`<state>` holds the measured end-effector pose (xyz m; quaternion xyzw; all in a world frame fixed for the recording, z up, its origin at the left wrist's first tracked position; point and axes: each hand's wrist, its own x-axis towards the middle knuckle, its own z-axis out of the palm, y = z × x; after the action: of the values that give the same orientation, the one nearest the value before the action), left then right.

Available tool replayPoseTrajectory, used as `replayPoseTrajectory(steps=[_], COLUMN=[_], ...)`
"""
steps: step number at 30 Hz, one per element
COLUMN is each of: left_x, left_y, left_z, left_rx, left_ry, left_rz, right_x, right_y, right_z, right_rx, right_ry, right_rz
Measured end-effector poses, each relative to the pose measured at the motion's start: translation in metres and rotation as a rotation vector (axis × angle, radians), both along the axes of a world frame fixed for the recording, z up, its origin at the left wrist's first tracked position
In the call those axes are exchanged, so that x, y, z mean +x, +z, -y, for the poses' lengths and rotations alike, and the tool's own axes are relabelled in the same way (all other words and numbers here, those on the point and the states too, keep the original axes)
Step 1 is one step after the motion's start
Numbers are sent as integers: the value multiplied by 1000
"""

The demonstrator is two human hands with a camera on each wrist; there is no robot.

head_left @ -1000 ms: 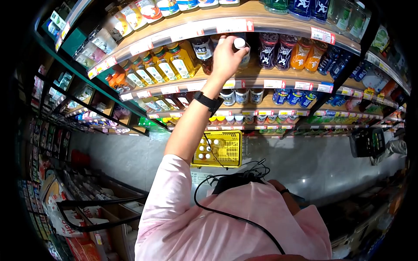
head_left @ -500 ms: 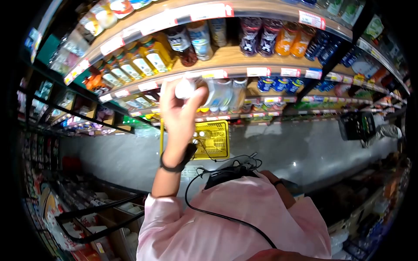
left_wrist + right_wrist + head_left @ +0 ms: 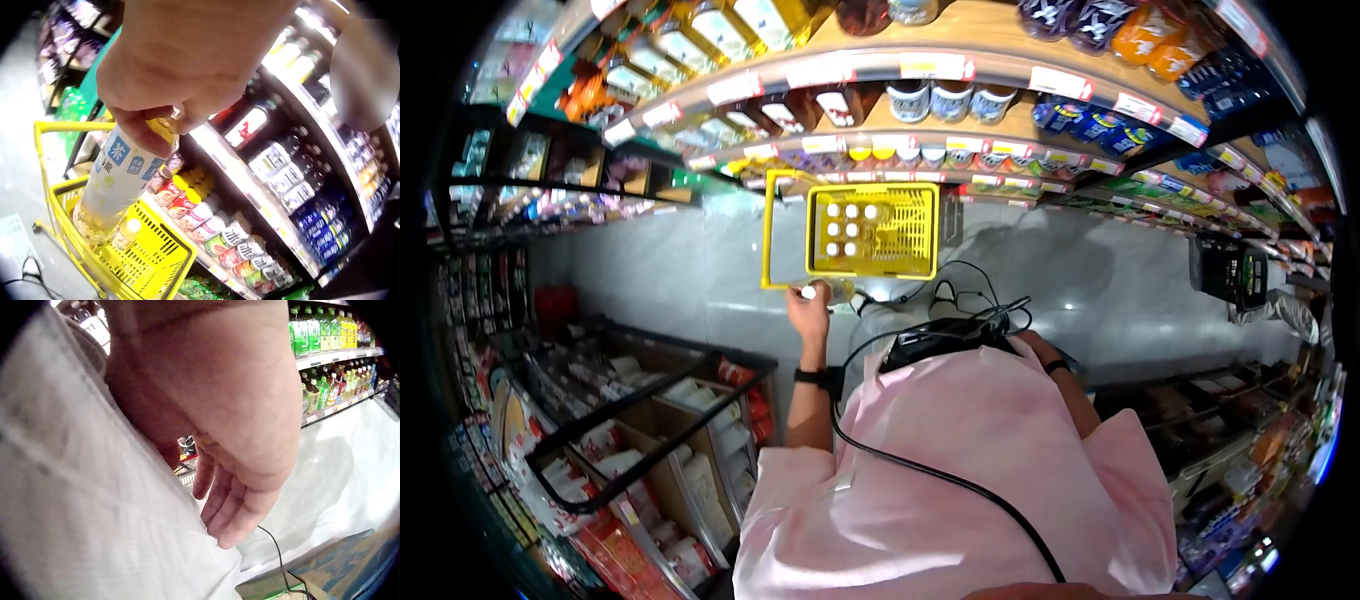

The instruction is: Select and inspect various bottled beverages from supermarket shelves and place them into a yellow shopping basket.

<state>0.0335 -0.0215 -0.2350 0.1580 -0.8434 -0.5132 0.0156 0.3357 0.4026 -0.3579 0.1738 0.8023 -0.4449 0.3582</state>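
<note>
My left hand (image 3: 808, 314) grips a tea bottle (image 3: 115, 178) near its neck. It is a clear bottle with a white cap, pale yellow liquid and a white label with blue squares. In the head view the hand is low, just on the near left side of a yellow shopping basket (image 3: 937, 232). In the left wrist view the bottle hangs tilted and overlaps the basket. Several white-capped bottles (image 3: 852, 230) stand in the basket's left part. My right hand (image 3: 234, 431) hangs beside the light trouser leg (image 3: 94, 487), fingers loosely bent and holding nothing.
Shelves of drinks (image 3: 960, 70) run along the far side of the aisle. The basket's raised handle (image 3: 766, 230) stands at its left. A black-framed display (image 3: 650, 440) with packages is at the lower left. A dark cable (image 3: 940, 480) trails over the shirt.
My left hand took a white-capped bottle from the shelf and brought it down beside the basket. The head view has tilted lower, towards the floor. The right arm still hangs at the side.
</note>
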Motion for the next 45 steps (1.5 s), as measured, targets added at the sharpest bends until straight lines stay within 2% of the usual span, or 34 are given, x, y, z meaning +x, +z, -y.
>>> replayPoseTrajectory(steps=[2, 3, 5, 6, 8, 12, 16, 18, 20, 23, 24, 26, 27, 30, 32, 35, 37, 42, 44, 45], left_x=[3, 2, 7, 10, 14, 0, -38, -56, -71, -83, -82, -91, -100, -108, -117, -131, -143, -143, -140, -142], left_y=[-43, -47, -50, -79, -89, -104, -129, -147, -182, -211, -240, -316, -291, -327, -349, -334, -323, -319, -312, -307], left_z=[23, 23, 33, 41, 47, 13, -21, -35, -46, -65, -66, -71, -88, -97, -102, -106, -112, -105, -101, -95], left_rx=[253, 249, 251, 369, 451, 460, 586, 643, 633, 392, 400, -81, -206, -183, -255, -149, -104, -102, -46, 77], left_ry=[213, 229, 266, 235, 94, 41, 62, 61, 36, -35, -24, -224, -233, -216, -178, -209, -228, -310, -320, -388], left_rz=[176, 183, 477, 543, 725, 746, 701, 768, 777, 714, 712, 533, 553, 582, 610, 498, 558, 560, 523, 589], right_x=[1, 1, 3, 5, 9, 22, 36, 44, 55, 64, 71, 85, 92, 109, 123, 147, 157, 202, 179, 167], right_y=[3, 5, 4, 8, 9, 15, 20, 23, 23, 30, 26, 17, 16, 18, 23, 29, 30, -5, 16, 21], right_z=[-1, -3, 0, -3, -1, -1, -2, 1, 0, 2, 2, 5, 5, 4, 0, -3, -2, -18, -16, -13], right_rx=[5, 5, 5, 14, 10, 19, 23, 18, 9, -5, -12, -37, -46, -62, -67, -81, -99, -207, -134, -109], right_ry=[3, 0, -12, -20, -41, -80, -121, -139, -172, -214, -237, -292, -331, -403, -440, -494, -539, -729, -571, -504], right_rz=[19, 26, 45, 53, 70, 101, 136, 162, 184, 231, 246, 270, 295, 366, 404, 441, 442, 400, 413, 408])
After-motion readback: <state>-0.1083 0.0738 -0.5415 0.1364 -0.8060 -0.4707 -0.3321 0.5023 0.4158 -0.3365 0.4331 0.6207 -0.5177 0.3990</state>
